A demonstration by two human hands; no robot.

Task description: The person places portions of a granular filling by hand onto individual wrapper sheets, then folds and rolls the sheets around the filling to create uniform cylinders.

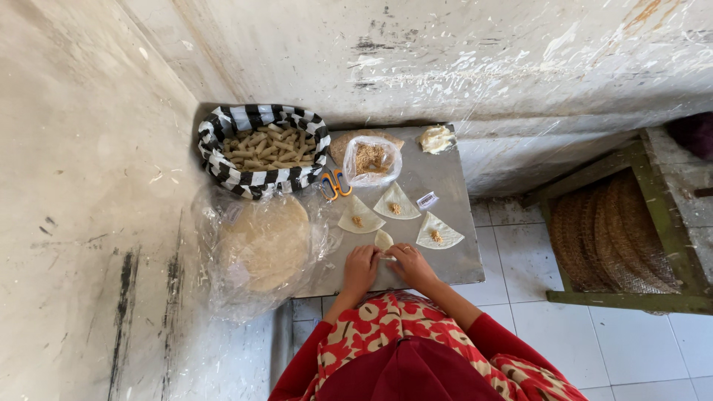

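step: rolling a filled wrapper at table's near edge | left hand and right hand both pinching it | next, likely: tuck tight, keep filling in | three filled wrappers just beyond

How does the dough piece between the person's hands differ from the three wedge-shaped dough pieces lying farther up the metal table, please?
The piece between the hands is partly folded, while the three wedges lie flat and open. It is pressed by the left hand and right hand; the wedges lie untouched. Each wedge shows a small brown dab of filling; none shows on the held piece. It also looks smaller than they do. All share the same pale dough and rest on the metal table.
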